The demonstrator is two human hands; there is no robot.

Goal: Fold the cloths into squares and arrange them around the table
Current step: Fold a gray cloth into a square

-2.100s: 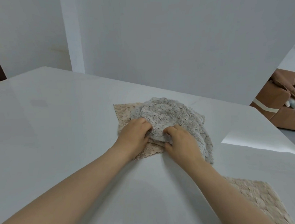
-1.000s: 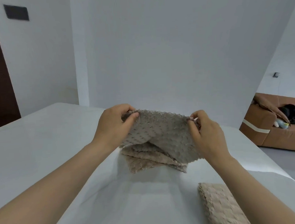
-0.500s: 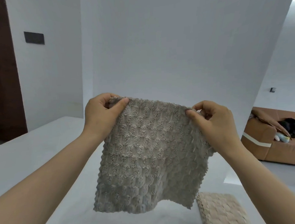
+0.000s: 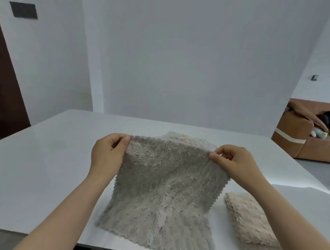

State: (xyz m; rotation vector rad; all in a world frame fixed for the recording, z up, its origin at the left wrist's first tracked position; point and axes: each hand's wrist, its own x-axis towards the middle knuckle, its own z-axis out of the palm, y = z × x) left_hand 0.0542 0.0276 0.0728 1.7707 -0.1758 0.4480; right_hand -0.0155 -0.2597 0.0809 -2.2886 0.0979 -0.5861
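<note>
The grey cloth [image 4: 159,191] hung opened out before me, one top corner pinched in my left hand [image 4: 107,155] and the other in my right hand [image 4: 235,161], the hands well apart; its lower part reached down to the near edge of the white table [image 4: 48,167]. Just to its right lay a beige cloth [image 4: 249,221] already folded; behind it a pale heap [image 4: 181,138] peeked out, its count indiscernible. I judged the task early: one square done; this cloth, the heap and most arranging remained.

Soft even daylight, slight motion blur
</note>
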